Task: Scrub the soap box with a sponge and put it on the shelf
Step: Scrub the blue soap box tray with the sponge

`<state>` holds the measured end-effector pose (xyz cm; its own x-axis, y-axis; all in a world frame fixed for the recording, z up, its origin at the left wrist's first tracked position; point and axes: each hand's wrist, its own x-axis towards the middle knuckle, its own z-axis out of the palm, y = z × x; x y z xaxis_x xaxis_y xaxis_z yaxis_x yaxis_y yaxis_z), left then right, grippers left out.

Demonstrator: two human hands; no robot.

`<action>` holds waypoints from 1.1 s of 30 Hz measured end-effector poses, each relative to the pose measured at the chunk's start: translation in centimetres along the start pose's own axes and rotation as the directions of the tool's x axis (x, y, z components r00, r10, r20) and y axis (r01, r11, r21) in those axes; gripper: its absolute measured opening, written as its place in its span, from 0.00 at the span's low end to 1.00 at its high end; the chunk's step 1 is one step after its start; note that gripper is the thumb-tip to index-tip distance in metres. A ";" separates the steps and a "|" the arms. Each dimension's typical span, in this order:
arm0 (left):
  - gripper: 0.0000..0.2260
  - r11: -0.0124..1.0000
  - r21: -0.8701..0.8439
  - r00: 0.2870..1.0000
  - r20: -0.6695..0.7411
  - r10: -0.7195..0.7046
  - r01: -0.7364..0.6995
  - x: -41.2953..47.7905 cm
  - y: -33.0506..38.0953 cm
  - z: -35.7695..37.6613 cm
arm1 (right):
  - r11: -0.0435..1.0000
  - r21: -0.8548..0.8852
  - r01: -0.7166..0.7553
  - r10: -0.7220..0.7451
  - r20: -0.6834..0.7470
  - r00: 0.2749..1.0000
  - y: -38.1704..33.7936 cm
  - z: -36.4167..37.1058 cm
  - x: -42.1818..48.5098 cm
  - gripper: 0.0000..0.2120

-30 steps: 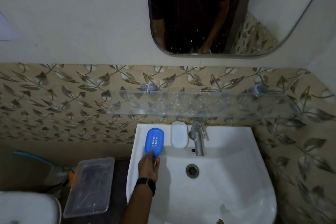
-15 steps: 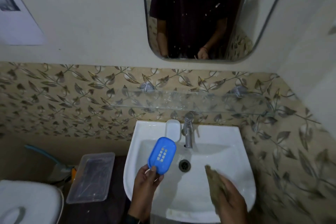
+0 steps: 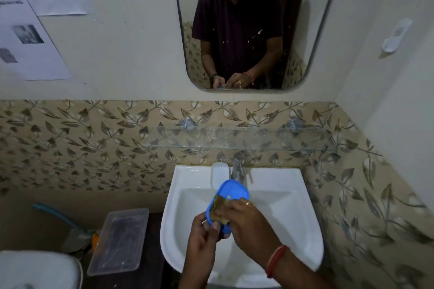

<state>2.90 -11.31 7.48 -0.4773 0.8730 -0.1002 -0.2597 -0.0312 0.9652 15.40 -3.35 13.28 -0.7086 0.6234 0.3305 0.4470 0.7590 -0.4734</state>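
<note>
1. Here, in the head view, the blue soap box is held over the bowl of the white sink. Its far end is just in front of the tap.
2. The left hand grips the box's near end, fingers curled round it and the thumb laid on top.
3. The right hand holds a brownish sponge, fingers bent over it, and presses it against the box's upward face. A ring shows on one finger and a red thread on the wrist.
4. A white oblong piece lies on the sink's back ledge, just left of the tap.
5. The glass shelf runs along the leaf-patterned tiles above the tap, apart from the box.
6. The mirror higher up reflects the person's two hands close together.
7. A clear plastic container sits on a dark surface left of the sink.
8. Printed papers hang on the wall at upper left.
</note>
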 end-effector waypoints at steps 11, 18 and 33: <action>0.09 0.990 0.080 0.994 -0.012 0.113 -0.112 -0.3 0.5 1.1 | 0.996 0.069 -0.060 0.064 -0.056 0.996 -2.3 -1.8 -0.2 0.17; 0.14 0.990 0.097 0.994 0.044 0.100 -0.104 -1.1 0.4 1.7 | 0.946 -0.055 -0.319 0.301 -0.214 0.929 0.6 -3.9 1.8 0.17; 0.08 0.996 0.044 0.995 0.059 0.079 -0.082 -0.4 1.6 1.3 | 0.990 0.021 -0.142 0.143 -0.098 0.985 -2.5 -2.4 -0.5 0.19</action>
<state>3.79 -11.10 9.38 -0.4462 0.8949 -0.0088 -0.1822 -0.0812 0.9799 15.90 -5.14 16.28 -0.5805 0.7409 0.3377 0.5314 0.6590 -0.5324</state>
